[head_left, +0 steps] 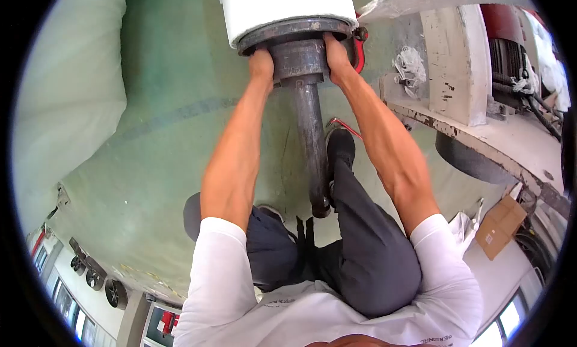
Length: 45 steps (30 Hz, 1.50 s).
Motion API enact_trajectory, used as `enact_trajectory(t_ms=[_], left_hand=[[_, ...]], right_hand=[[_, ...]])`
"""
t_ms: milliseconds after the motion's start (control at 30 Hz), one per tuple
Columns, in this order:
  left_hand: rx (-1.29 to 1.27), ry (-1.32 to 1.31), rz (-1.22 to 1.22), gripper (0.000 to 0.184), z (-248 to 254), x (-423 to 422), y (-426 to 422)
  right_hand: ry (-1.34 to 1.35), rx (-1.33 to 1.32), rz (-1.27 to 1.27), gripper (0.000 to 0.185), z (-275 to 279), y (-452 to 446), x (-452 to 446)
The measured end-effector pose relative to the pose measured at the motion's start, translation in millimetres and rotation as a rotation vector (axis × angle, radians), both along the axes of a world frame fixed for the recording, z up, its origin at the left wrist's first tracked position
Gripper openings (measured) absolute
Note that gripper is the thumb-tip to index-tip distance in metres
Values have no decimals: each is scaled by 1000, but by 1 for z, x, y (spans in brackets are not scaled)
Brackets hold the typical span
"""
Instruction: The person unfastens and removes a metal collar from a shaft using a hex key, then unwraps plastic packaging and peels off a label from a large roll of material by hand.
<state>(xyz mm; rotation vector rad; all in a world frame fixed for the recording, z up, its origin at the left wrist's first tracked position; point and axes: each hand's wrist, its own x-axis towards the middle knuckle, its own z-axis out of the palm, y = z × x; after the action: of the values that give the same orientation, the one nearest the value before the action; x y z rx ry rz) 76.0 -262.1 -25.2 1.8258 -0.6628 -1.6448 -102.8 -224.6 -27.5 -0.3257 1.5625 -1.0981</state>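
Scuffed metal shaft (310,136) and flange (294,30), matt cloth-like roll (288,3), smooth painted-looking floor (168,143).

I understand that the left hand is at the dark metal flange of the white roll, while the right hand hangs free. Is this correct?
Not quite: the right hand is not free. The head view shows it at the dark metal flange of the white roll too, like the left hand.

Single head-worn view, facing down
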Motion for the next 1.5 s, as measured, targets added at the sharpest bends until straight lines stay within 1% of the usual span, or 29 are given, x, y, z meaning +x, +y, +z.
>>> enact_trajectory(t_ms=[67,167,233,267,333,367,433,467,533,567,600,633,667,700,800,833,867,900,967,1033,1067,1100,1133,1167,1233,1333,1433,1467,1500], left_hand=[[-4,21,41,59,-12,1,1],[-15,79,-4,58,-28,9,-4],[7,126,5,57,-11,5,3],[16,150,5,57,-2,2,3],[-8,134,-1,58,-5,-2,-12],[23,117,-1,58,-14,1,0],[9,34,-30,59,-18,6,9],[11,82,20,58,-17,3,1],[68,164,88,59,-7,1,11],[159,88,112,55,22,-4,13],[124,123,125,55,20,-5,6],[101,153,131,55,15,-4,4],[94,178,133,55,15,-2,9],[139,127,102,57,15,-1,10],[20,158,31,59,-4,5,9],[43,222,76,61,-13,7,8],[59,212,74,60,-12,8,7],[83,205,66,59,-4,7,8],[99,232,80,58,24,2,14],[90,273,51,60,28,4,21],[110,285,43,61,26,8,27],[19,235,21,62,-24,11,25],[-5,225,45,62,-24,10,11],[-1,210,57,61,-20,12,10],[70,194,82,57,8,10,24],[84,236,111,54,-14,14,20],[15,125,87,52,-74,23,17],[-21,112,38,48,-71,30,24],[-58,98,-10,46,-60,40,34]], right_hand=[[57,0,-1,63,2,0,4],[-74,-5,13,67,15,3,3],[-142,44,36,68,22,6,-1],[-106,67,23,68,18,14,-2],[-37,78,10,67,5,4,0],[-8,119,15,67,26,10,3],[13,35,9,66,18,6,4],[39,9,9,66,18,7,9],[-47,87,-13,65,27,9,6],[-11,53,-22,66,11,12,5],[29,6,-29,66,15,9,9],[52,67,-9,68,19,11,8],[21,65,-17,68,22,10,8],[-12,66,-23,67,23,14,7],[-44,30,-30,61,20,10,9],[-67,12,-23,60,19,10,8],[-93,-7,-16,59,16,9,7],[-160,61,8,57,15,6,2],[-95,62,-2,58,10,9,0],[-43,56,-25,60,13,14,6],[-45,60,-45,61,30,27,14],[-38,36,-53,62,43,27,18],[52,5,-53,65,38,26,22],[39,34,-47,66,35,17,21],[75,110,-25,69,26,22,15],[-10,28,-55,68,29,22,19],[341,140,7,61,35,29,16],[455,184,33,60,35,36,14],[507,46,22,46,13,54,4]])
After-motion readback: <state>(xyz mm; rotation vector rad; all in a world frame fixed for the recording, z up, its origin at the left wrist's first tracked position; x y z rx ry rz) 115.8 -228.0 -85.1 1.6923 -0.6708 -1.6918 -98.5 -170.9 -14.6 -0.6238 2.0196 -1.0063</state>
